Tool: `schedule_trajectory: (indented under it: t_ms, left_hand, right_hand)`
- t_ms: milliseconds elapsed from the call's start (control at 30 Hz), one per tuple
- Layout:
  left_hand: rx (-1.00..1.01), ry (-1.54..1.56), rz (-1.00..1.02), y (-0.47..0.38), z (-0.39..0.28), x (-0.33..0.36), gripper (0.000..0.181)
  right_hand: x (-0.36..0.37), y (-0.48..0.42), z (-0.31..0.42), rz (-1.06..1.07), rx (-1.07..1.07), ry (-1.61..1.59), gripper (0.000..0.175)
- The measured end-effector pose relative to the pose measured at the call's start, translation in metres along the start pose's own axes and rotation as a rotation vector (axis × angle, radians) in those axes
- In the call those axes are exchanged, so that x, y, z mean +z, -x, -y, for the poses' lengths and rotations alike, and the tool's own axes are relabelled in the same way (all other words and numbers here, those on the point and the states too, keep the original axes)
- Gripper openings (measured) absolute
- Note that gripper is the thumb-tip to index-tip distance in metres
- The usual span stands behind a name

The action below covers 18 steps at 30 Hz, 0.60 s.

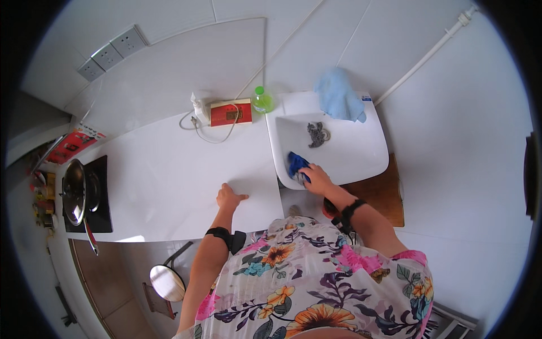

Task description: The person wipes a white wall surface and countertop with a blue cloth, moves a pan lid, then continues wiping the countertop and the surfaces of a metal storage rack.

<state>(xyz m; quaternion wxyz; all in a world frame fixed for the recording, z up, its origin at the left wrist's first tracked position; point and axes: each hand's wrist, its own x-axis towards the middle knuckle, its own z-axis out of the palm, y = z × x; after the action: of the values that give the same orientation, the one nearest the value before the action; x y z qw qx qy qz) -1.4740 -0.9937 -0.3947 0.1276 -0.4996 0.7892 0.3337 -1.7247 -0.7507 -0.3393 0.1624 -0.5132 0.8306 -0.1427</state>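
Observation:
My right hand grips a crumpled blue and grey cloth against the near left inner wall of the white sink basin. A grey scouring pad lies beside the drain in the basin. Over the back rim of the sink hangs a light blue cloth. My left hand rests on the white countertop to the left of the sink, thumb spread, holding nothing.
Along the wall stand a bottle of green liquid, a red box with a display and a white spray bottle with a cable. A lidded pan sits on the black cooktop at the left. Below the sink is a wooden board.

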Motion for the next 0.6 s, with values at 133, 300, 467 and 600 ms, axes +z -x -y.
schedule_trajectory:
  t_ms: [133,300,467,600]
  left_hand:
    - [-0.001,-0.022,0.016,-0.006,-0.004,0.0,0.087]
    - [0.011,-0.035,0.018,-0.011,-0.013,0.0,0.086]
    - [0.17,-0.008,0.023,-0.018,0.005,0.003,0.068]
    - [0.369,0.257,-0.108,-0.021,0.051,0.0,0.041]
  right_hand:
    - [-0.006,0.038,0.009,-0.021,0.002,0.052,0.041]
    - [-0.013,0.049,-0.033,-0.183,0.316,0.052,0.044]
    - [-0.022,0.054,-0.055,-0.36,0.524,-0.176,0.057]
    - [-0.027,0.075,-0.044,-0.317,0.548,-0.292,0.067]
